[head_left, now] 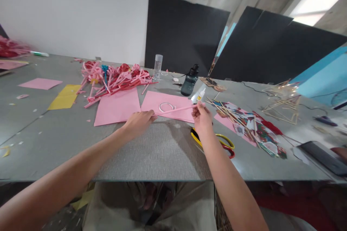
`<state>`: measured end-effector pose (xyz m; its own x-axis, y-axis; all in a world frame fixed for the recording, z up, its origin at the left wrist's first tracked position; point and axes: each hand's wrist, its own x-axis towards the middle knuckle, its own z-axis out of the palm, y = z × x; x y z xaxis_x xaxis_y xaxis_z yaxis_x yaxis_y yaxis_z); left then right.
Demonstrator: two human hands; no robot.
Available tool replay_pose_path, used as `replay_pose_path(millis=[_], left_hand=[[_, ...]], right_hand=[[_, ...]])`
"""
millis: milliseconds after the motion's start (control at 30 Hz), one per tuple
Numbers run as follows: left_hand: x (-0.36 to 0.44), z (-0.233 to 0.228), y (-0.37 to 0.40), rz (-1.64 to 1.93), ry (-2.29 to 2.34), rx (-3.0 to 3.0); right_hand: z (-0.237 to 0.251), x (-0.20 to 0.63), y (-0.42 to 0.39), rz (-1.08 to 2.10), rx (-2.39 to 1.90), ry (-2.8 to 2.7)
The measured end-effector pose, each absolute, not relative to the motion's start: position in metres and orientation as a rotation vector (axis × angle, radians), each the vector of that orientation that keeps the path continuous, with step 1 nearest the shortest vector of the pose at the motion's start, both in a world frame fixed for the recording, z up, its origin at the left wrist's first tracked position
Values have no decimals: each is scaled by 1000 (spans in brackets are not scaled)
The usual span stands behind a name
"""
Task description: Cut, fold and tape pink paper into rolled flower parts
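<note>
Head view: the left hand (139, 121) and right hand (201, 116) grasp a pink strip (177, 110); scissors (231, 143) lie to the right on the tabletop (162, 158)

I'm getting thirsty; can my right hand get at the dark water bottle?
Probably yes: the dark water bottle stands just beyond your right hand, a small white bottle near the way, though that hand holds a pink paper strip.

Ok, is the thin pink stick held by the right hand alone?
No, the left hand is at one end of the thin pink stick while the right hand holds it near the other.
</note>
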<state>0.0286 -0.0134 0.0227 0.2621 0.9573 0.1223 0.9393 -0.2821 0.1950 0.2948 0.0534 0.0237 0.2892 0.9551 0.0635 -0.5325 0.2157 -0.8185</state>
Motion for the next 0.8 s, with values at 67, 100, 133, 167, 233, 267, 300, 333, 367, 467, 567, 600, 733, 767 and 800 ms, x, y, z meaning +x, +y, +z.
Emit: replay_pose_path(millis=[67,100,133,167,233,267,300,333,367,467,567,600,733,767,800], left_hand=[[28,23,-13,264,1834,2415],[28,22,-12,244,1817,2410],[27,21,-11,238,1796,2405],[27,20,-11,243,1772,2399],[25,17,-10,282,1714,2387],[24,15,-9,311,1683,2381],[23,13,-8,336,1653,2377],[21,12,-8,361,1625,2372],[21,10,-7,391,1598,2365],[22,9,-7,552,1491,2290],[29,13,-9,828,1279,1998],[32,16,-11,902,1180,1842],[41,28,-22,950,822,1320],[43,30,-26,915,778,1278],[44,32,-28,874,748,1262]], right_hand=[[23,295,54,1132,-797,-670],[22,295,55,1132,-799,-673],[22,296,56,1132,-801,-677],[21,296,56,1134,-803,-682],[21,297,57,1139,-805,-693],[21,297,58,1142,-805,-698],[21,297,58,1145,-806,-700],[21,298,57,1152,-807,-704],[21,297,57,1164,-805,-716],[21,294,51,1250,-800,-833],[22,286,41,1409,-803,-1120],[22,282,38,1465,-803,-1228],[25,270,24,1632,-766,-1497],[25,268,22,1654,-746,-1526],[25,267,20,1671,-724,-1547]])
